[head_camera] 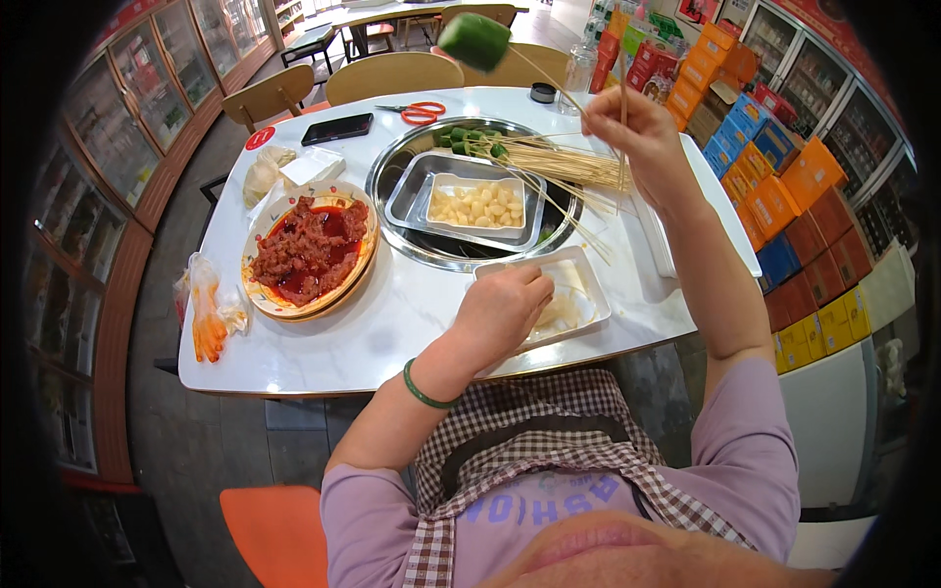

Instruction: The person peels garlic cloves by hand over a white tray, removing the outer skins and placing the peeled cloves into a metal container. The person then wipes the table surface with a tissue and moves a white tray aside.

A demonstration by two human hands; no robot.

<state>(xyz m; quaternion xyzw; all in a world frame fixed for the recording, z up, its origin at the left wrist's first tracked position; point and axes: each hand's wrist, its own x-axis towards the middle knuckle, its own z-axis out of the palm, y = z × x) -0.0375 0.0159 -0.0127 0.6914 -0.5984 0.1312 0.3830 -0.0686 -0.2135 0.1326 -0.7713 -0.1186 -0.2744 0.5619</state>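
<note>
My right hand [636,132] is raised over the table's right side, its fingers closed on a bamboo skewer that bears a green vegetable piece [476,42], perhaps cucumber. Another upright stick is at that hand. My left hand [507,309], with a green bangle at the wrist, is over a white tray [599,312] of pale, translucent food [562,312]; its fingertips are bunched, and whether they hold anything is hidden. Beyond it, a metal tray [404,202] with a white dish of pale yellow pieces [478,204] sits over a round metal basin, beside bamboo skewers [573,163] and green-tipped skewers [470,140].
At left stand a plate of red marinated meat [312,250] and stained plastic gloves [208,316]. Farther back lie a phone [337,129], red-handled scissors [420,112] and a glass jar [579,73]. Chairs [393,77] line the far edge; stacked boxes [761,191] stand right.
</note>
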